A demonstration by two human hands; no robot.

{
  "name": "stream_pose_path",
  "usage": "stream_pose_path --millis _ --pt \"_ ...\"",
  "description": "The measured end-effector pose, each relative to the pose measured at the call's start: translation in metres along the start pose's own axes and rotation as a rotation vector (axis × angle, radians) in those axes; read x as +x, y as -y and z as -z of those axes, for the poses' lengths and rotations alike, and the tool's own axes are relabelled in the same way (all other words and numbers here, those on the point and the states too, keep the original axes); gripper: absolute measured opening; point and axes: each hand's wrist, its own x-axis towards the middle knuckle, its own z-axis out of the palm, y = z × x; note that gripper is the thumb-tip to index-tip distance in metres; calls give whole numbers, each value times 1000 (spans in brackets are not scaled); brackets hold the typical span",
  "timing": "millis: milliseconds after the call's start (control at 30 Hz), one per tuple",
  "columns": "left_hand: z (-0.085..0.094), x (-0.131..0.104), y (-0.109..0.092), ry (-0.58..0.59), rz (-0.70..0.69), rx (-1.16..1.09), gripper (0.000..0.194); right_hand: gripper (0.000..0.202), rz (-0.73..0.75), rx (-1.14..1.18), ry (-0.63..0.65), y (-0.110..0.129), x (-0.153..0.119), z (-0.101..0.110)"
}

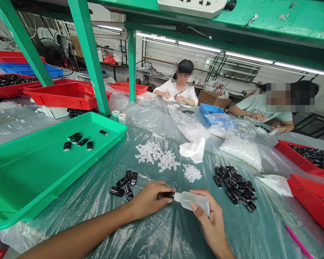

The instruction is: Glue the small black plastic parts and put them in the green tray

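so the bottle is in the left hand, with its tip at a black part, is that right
Not the left: the head view shows the bottle in the right hand. Its tip is indeed at a black part.

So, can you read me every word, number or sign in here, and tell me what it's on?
There are none I can read.
Sticker on the green beam: dark marks, too small and blurred to read.
Bottle in the right hand: no lettering shows.
Black piece in the left hand: any lettering is too small to read.
Anything far at the back: too small or blurred to read.
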Motion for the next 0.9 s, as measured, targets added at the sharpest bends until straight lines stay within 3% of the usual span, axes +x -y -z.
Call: stream_pose_path --millis 900 --pt "0 -1 1 -15 -12 83 27 26 41 -78 -49 1 -1 0"
